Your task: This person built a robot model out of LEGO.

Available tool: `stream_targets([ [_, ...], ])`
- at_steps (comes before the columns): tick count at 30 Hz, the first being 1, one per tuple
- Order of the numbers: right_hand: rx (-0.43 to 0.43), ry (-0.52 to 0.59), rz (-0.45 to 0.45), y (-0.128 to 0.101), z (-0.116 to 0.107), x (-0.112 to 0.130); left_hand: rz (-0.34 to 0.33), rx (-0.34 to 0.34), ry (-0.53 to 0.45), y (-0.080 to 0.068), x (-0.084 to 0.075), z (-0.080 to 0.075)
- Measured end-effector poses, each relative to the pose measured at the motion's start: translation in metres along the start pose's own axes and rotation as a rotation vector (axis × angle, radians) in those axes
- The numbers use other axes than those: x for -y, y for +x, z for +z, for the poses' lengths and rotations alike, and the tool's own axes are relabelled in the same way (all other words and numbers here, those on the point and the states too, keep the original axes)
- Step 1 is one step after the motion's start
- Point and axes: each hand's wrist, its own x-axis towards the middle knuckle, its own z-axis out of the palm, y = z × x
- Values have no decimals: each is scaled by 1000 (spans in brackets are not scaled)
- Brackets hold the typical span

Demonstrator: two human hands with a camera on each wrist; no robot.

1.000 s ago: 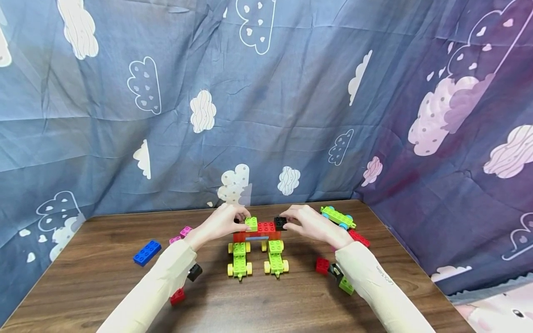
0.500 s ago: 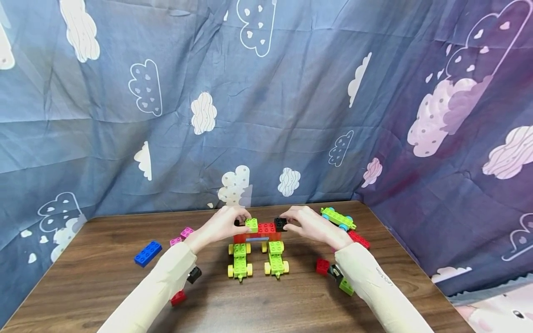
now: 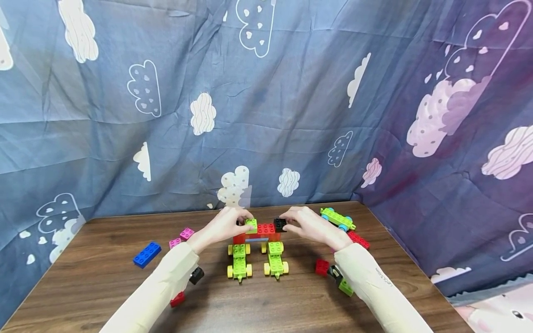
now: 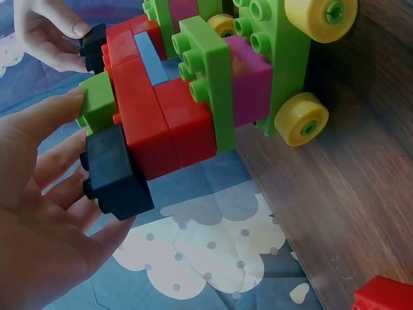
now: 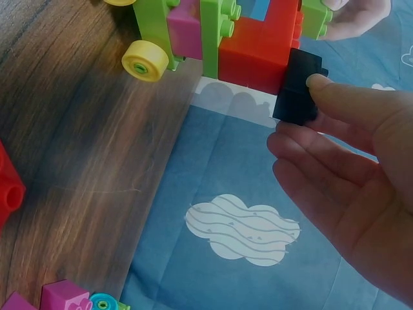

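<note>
A brick structure [image 3: 258, 236] is seen standing on the wooden counter [image 3: 250, 305], near the far edge, carried on two green wheeled bases with yellow wheels [image 3: 239, 263]. Its upper part is made up of red bricks [image 3: 266, 229] around a blue piece.

The left hand [image 3: 222, 224] is held at the structure's left end, with the fingers curled and the thumb laid on a green brick [image 3: 251, 225] on top; in the left wrist view a black brick [image 4: 116, 174] is seen just beside the fingers, attached at the same end. The right hand [image 3: 310, 225] is held at the right end, and a second black brick [image 3: 280, 224] is pinched between its thumb and fingers against the red part.

Loose pieces are scattered on the counter: a blue brick [image 3: 146, 254] well to the left, pink bricks [image 3: 182, 236], and a green wheeled base with blue wheels [image 3: 338, 218] to the right. No brand or label can be read on the bricks; small writing on the right sleeve [image 3: 385, 277] is too small to be made out.
</note>
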Motion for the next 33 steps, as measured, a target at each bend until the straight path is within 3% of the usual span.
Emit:
stream_targets([
  [14,5,-5,8,0,0,1,-36,-2,47,-1,-5,0],
  [24,3,3,3,-1,0,1,-47,-44,58,-4,-2,5],
  [33,3,3,1,-1,0,1,-7,-50,59,-10,2,3],
])
